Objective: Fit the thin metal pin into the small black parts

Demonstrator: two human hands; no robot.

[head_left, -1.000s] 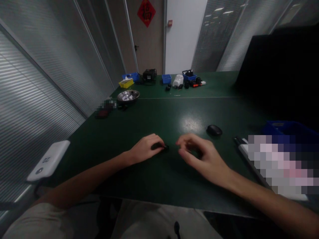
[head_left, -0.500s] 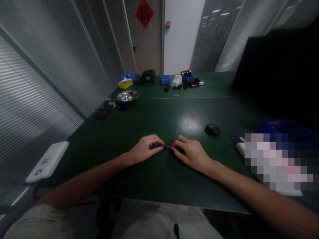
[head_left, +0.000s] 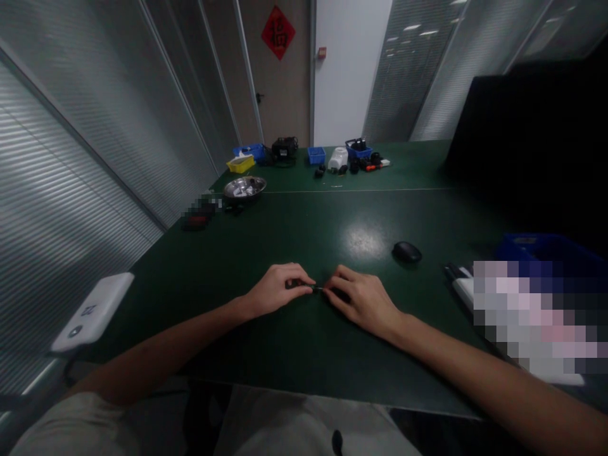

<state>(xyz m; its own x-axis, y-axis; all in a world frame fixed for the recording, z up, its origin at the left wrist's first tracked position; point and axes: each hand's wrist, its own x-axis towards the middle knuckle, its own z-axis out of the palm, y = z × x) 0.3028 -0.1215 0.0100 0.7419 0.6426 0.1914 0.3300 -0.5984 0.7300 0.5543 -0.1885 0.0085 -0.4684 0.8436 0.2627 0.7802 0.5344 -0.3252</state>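
Over the near middle of the green table [head_left: 304, 240], my left hand [head_left: 273, 291] pinches a small dark thing [head_left: 318, 289] between thumb and fingertips. My right hand [head_left: 368, 301] faces it, thumb and fingers closed on the thin, light end of the same piece. Only a short stretch of it shows between the two hands, too small and dim to name its kind. Fingertips of both hands are nearly touching. To the right and beyond my right hand lies a black computer mouse [head_left: 407, 252].
A white box-like device [head_left: 95, 310] sits at the left edge. Farther back are a metal bowl [head_left: 261, 185] with small pieces, a yellow tray [head_left: 241, 166], and a blue bin [head_left: 316, 156]. A dark monitor [head_left: 532, 126] and a blurred-out stack [head_left: 536, 316] stand on the right.
My hands have drawn slightly closer together, so less of the small piece shows between them. The whole view has shifted a little; the other things stay put.
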